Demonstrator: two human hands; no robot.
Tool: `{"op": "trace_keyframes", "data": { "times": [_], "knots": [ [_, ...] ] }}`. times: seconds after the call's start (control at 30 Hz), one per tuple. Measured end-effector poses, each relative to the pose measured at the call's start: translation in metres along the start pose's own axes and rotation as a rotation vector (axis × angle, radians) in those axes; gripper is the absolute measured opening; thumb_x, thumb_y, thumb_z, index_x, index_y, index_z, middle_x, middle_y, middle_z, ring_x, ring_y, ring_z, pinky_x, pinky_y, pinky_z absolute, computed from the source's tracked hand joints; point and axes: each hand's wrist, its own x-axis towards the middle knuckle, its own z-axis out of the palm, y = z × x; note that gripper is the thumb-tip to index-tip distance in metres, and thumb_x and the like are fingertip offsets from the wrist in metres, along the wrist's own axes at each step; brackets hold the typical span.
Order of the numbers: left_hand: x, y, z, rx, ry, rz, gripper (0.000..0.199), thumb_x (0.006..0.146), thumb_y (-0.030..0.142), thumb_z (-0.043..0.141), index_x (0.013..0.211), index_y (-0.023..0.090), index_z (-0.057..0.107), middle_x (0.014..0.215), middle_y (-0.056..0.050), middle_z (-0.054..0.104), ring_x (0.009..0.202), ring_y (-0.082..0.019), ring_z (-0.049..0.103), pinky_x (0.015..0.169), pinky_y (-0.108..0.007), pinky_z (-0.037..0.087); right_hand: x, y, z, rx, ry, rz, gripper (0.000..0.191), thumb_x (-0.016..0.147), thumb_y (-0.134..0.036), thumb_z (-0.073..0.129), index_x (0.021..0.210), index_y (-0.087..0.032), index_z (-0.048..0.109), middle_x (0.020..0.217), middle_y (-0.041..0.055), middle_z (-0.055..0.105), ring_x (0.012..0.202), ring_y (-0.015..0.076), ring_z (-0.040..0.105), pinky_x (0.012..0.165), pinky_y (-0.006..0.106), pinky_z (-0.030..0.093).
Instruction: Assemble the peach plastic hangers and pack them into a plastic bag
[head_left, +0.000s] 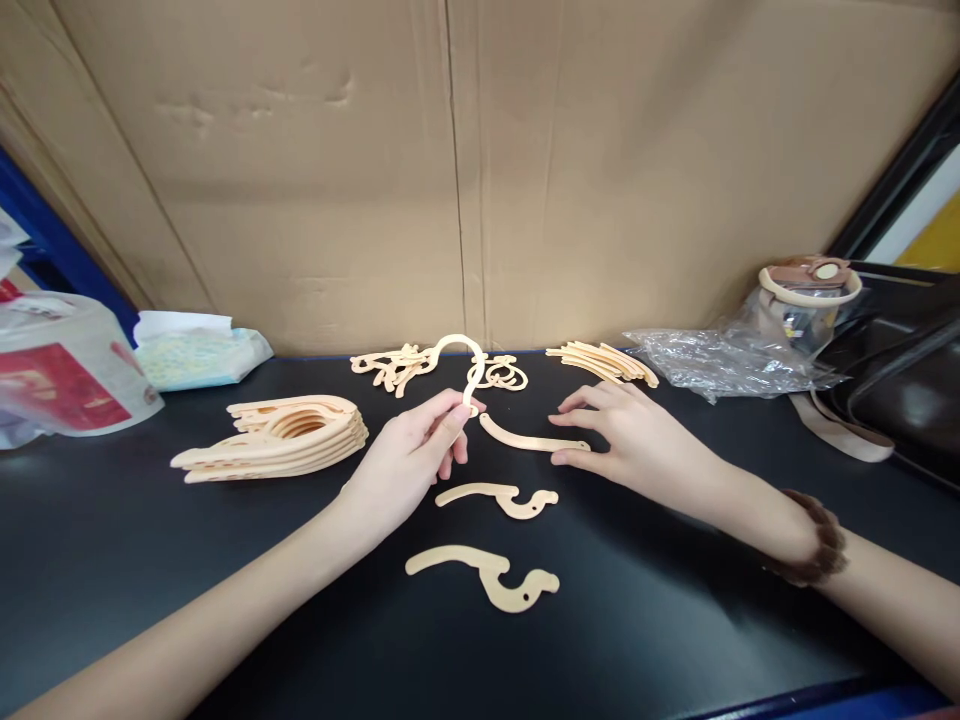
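Hook (478,356) in left hand (411,440)

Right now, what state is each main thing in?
Left hand, pinching the hook
Hook, held, curve uppermost
Right hand, open around the curved strip
Curved strip, apparently ungripped
Farther hooked piece, flat
Nearer hooked piece, flat
Left stack, piled
Tissue pack, open
Plastic bag, crumpled
Bottle, upright
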Motion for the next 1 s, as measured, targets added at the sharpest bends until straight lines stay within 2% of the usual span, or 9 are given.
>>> {"op": "trace_keyframes", "data": {
  "times": [0.1,0.23,0.43,0.53,0.67,0.73,0.83,1.0],
  "knots": [
    [0.002,-0.002,0.002,0.004,-0.032,-0.005,0.032,0.096,0.049,0.039,0.106,0.024,0.058,0.071,0.004,0.055,0.060,-0.013,0.051,0.050,-0.021,0.040,0.001,-0.006,0.010,0.003,0.037,-0.039,0.042,0.088,-0.044,0.060,0.122,-0.020,0.065,0.111,0.0104,0.065,0.102,0.0289,0.059,0.091,0.049,0.047],
    [0.002,-0.004,0.004,0.026,-0.035,-0.001,0.032,0.095,0.047,0.040,0.105,0.023,0.059,0.073,0.003,0.056,0.063,-0.013,0.052,0.050,-0.021,0.041,0.001,-0.014,0.019,0.010,0.021,-0.064,0.048,0.092,-0.039,0.055,0.136,-0.019,0.052,0.120,0.0108,0.061,0.106,0.0283,0.058,0.093,0.048,0.047],
    [0.003,-0.004,0.004,0.019,-0.027,-0.017,0.032,0.094,0.046,0.043,0.105,0.022,0.060,0.079,0.001,0.057,0.063,-0.013,0.052,0.048,-0.021,0.041,0.002,-0.016,0.015,0.045,0.006,-0.073,0.048,0.094,-0.038,0.051,0.137,-0.017,0.050,0.121,0.0112,0.060,0.107,0.0270,0.056,0.094,0.047,0.046],
    [0.005,-0.005,0.005,-0.016,-0.017,-0.049,0.031,0.092,0.046,0.045,0.104,0.022,0.059,0.082,0.000,0.058,0.056,-0.011,0.050,0.043,-0.020,0.038,0.003,-0.014,0.015,0.059,-0.004,-0.100,0.040,0.095,-0.034,0.050,0.133,-0.021,0.055,0.111,0.0091,0.063,0.101,0.0255,0.058,0.090,0.046,0.047],
    [0.008,-0.009,0.005,-0.049,-0.021,-0.090,0.030,0.090,0.045,0.046,0.100,0.019,0.058,0.082,0.000,0.059,0.047,-0.008,0.044,0.036,-0.018,0.036,0.004,-0.013,0.016,0.077,-0.017,-0.124,0.033,0.095,-0.020,0.045,0.124,-0.019,0.060,0.094,0.0070,0.064,0.090,0.0227,0.059,0.085,0.044,0.047],
    [0.011,-0.011,0.004,-0.067,-0.018,-0.114,0.031,0.089,0.044,0.048,0.101,0.019,0.060,0.088,-0.002,0.061,0.046,-0.006,0.045,0.035,-0.017,0.037,0.003,-0.015,0.015,0.103,-0.028,-0.112,0.029,0.093,-0.015,0.044,0.114,-0.019,0.064,0.090,0.0063,0.062,0.087,0.0213,0.059,0.081,0.039,0.048],
    [0.013,-0.011,0.001,-0.099,-0.024,-0.165,0.029,0.086,0.041,0.053,0.097,0.016,0.063,0.095,-0.005,0.064,0.047,-0.006,0.049,0.036,-0.017,0.039,0.002,-0.017,0.013,0.179,-0.035,-0.075,0.022,0.088,-0.010,0.045,0.096,-0.020,0.063,0.092,0.0047,0.058,0.082,0.0182,0.058,0.071,0.031,0.048],
    [0.011,-0.002,-0.007,-0.163,-0.069,-0.257,0.029,0.083,0.041,0.060,0.097,0.017,0.069,0.107,-0.008,0.068,0.062,-0.012,0.064,0.045,-0.019,0.047,0.000,-0.019,0.012,0.280,-0.037,-0.032,0.019,0.083,-0.006,0.045,0.092,-0.021,0.052,0.096,0.0020,0.055,0.068,0.0127,0.052,0.063,0.028,0.043]
  ]
}}
